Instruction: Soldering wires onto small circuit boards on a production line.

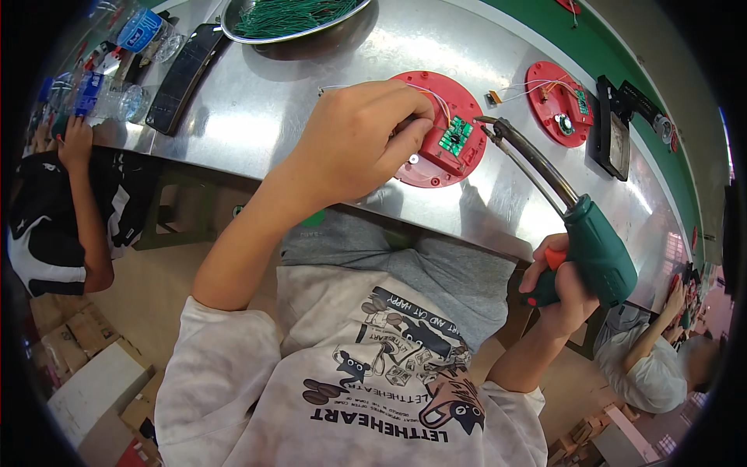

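Observation:
My right hand (566, 292) grips the handle of a green soldering gun (597, 245) with an orange trigger. Its long metal barrel reaches up and left, and the tip is close to the right edge of a small green circuit board (457, 137). That board sits on a round red plastic housing (434, 173) lying on the metal table. Over the housing's left side hangs my left hand (366, 136), thumb and fingers pinched together beside the board. What they hold is too small to make out. White and yellow wires (442, 105) curve behind the fingers.
A second red housing (537, 97) with a board and wires lies to the right, near a black stand (615, 140). At the back, a metal bowl (241, 37) holds green wires. A black tray (183, 78) and plastic bottles (140, 31) stand left. Other people sit on both sides.

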A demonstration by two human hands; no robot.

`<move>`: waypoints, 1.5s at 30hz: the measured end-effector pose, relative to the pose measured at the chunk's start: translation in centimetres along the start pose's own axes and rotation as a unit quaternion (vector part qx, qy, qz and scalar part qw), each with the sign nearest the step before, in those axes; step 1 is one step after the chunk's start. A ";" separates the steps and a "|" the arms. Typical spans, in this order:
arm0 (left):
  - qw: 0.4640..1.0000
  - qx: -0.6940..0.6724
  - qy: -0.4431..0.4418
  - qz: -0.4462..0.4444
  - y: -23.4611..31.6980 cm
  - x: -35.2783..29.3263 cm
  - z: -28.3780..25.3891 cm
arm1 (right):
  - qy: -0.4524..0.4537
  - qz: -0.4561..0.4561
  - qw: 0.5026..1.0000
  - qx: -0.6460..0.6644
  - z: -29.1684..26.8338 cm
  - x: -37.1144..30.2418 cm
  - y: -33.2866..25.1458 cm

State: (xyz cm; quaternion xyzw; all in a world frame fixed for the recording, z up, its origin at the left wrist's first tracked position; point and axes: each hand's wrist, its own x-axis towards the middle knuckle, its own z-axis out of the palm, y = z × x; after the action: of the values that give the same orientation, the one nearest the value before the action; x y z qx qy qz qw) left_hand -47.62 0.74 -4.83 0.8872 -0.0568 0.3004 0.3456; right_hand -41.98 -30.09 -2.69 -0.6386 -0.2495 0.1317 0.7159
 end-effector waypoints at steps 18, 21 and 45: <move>0.995 0.034 -0.002 0.097 2.0 0.4 -1.6 | -0.040 -0.018 0.999 -0.014 0.2 -0.4 0.4; 0.998 0.044 0.005 0.052 1.9 0.4 -1.3 | -0.030 0.003 0.999 -0.015 0.3 -0.5 0.2; 0.994 0.047 0.031 0.089 0.4 0.1 0.3 | -0.016 0.066 0.996 -0.063 1.4 -0.3 -0.9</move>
State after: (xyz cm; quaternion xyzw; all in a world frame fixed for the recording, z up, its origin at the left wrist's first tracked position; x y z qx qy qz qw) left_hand -47.47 0.26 -4.71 0.8842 -0.1109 0.3593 0.2773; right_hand -43.04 -29.19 -1.79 -0.6953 -0.2261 0.1734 0.6599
